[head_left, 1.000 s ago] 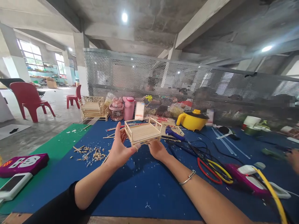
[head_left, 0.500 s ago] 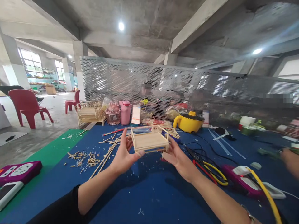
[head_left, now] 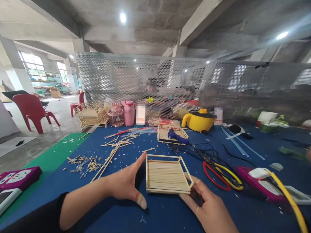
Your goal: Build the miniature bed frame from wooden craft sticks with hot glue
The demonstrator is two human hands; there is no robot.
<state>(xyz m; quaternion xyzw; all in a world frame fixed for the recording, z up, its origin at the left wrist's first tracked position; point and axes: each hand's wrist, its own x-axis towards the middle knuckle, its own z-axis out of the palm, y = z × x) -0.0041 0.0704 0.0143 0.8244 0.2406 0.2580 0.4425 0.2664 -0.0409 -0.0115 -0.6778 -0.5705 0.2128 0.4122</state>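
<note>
A small bamboo-stick frame, with a slatted floor and a raised rail of thin sticks, is tilted toward me above the blue table. My right hand grips its lower right corner between thumb and fingers. Just left of the frame is my left hand, thumb and index finger spread wide and nothing held between them; the other fingers are partly hidden. Behind them a blue glue gun rests on a second stick frame. One short loose stick lies on the table near my left fingertip.
Loose sticks and a pile of cut ends lie to the left. Stacked stick frames, a pink bottle and a yellow pot line the back. Pliers, black cables and a purple power strip occupy the right.
The stick frame has come lower and nearer, its slatted floor now facing me more. My left hand has let go of it and opened; my right hand keeps its hold at the right corner.
</note>
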